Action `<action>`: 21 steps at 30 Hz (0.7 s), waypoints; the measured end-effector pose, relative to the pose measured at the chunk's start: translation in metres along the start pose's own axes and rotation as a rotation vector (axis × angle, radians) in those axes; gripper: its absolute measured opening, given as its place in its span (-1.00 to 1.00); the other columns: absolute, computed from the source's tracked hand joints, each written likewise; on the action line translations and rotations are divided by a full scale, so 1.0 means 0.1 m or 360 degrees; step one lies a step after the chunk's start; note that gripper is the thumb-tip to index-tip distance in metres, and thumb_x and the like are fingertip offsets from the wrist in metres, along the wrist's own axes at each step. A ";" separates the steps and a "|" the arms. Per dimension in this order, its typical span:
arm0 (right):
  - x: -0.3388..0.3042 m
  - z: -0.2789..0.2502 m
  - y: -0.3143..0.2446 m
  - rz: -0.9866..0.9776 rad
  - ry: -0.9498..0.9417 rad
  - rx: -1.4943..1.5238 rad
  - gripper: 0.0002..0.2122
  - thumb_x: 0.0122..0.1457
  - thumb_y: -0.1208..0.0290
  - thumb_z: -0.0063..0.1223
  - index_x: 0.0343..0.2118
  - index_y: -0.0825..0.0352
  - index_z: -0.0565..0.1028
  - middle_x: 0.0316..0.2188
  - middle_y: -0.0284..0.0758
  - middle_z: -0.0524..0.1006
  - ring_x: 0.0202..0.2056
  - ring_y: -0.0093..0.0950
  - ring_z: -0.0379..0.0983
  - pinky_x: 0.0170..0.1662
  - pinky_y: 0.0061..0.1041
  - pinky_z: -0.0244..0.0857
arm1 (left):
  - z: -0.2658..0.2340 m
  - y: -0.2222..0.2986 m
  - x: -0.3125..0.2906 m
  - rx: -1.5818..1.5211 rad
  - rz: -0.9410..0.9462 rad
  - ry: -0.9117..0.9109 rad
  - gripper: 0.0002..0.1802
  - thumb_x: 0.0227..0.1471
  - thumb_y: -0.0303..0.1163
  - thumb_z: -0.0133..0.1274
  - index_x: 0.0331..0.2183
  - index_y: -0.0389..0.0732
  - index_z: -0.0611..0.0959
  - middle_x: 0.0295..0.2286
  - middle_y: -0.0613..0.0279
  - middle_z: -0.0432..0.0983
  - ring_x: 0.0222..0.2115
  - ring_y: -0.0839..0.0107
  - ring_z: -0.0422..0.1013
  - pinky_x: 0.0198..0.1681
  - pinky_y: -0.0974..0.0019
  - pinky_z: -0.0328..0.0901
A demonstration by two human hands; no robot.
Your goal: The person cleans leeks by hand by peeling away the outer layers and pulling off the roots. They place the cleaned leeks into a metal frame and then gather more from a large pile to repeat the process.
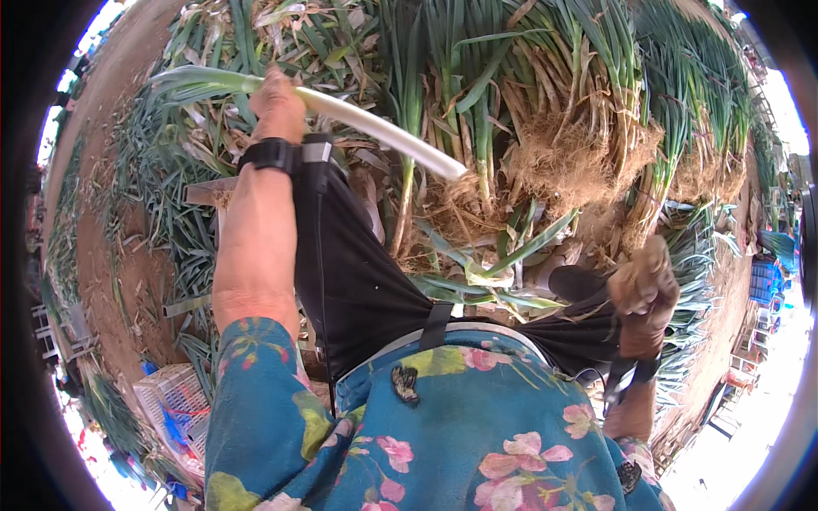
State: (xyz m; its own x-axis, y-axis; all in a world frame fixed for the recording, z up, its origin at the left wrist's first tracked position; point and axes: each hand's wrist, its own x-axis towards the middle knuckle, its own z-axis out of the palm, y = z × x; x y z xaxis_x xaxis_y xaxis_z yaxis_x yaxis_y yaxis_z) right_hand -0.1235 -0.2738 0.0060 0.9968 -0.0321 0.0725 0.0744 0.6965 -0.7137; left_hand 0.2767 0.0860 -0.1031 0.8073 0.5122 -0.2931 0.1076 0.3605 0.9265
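Note:
My bare left hand (278, 104), with a black band at the wrist, is closed around a large green onion (383, 132). Its long white stem is peeled smooth and points right; the cut green top sticks out to the left of the fist. Lower on the right, my right hand (644, 285) wears a soiled glove, its fingers curled in. Whether anything small is in them is hidden. Unpeeled green onions (579, 162) with brown skins and tangled roots lie just beyond that hand.
Green leaves and dry peelings (328, 51) cover the ground ahead. Between my knees lie loose leaves (528, 247). A white plastic basket (175, 404) stands at lower left, blue crates (765, 281) at far right. More rooted bundles (707, 128) lie at back right.

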 end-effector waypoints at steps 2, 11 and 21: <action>0.18 -0.04 -0.02 0.0412 0.0870 -0.0599 -0.74 0.18 0.38 -0.04 -0.10 0.37 0.40 -0.42 -0.35 0.47 -0.56 -0.65 0.32 -0.47 -0.65 0.24 | -0.07 -0.13 0.03 0.0397 0.0235 -0.0019 -0.54 0.07 -0.10 0.10 -0.43 -0.40 0.55 -0.56 0.15 0.49 -0.60 0.29 0.39 -0.50 0.22 0.32; 0.86 0.20 1.08 0.0577 0.0119 -0.1925 -0.48 0.18 0.22 0.06 0.17 0.26 0.23 -0.03 -0.09 0.44 -0.16 -0.32 0.48 -0.03 -0.30 0.40 | 0.49 -0.76 -1.81 0.0225 0.0138 -0.0285 -0.47 0.07 -0.20 0.12 -0.15 -0.44 0.33 -0.28 -0.10 0.41 -0.29 0.19 0.38 -0.11 0.19 0.26; 0.45 0.13 1.05 0.1019 0.0337 -0.0504 -0.67 0.22 0.20 -0.06 -0.12 0.40 0.39 -0.65 -0.49 0.24 -0.68 -0.69 0.12 -0.64 -0.69 0.05 | 0.60 -0.72 -1.83 -0.0366 -0.0445 -0.0695 -0.47 0.09 0.10 0.02 -0.25 -0.22 0.39 -0.52 0.29 0.36 -0.56 0.45 0.34 -0.51 0.36 0.33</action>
State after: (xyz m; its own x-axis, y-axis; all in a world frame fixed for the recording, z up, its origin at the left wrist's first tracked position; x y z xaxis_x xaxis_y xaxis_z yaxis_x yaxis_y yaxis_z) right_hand -0.0716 -0.1927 -0.0567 0.8294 0.1507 -0.5380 -0.5503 0.3866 -0.7401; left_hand 0.1558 -0.0805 -0.1022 0.9366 0.0205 -0.3499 0.2622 0.6216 0.7382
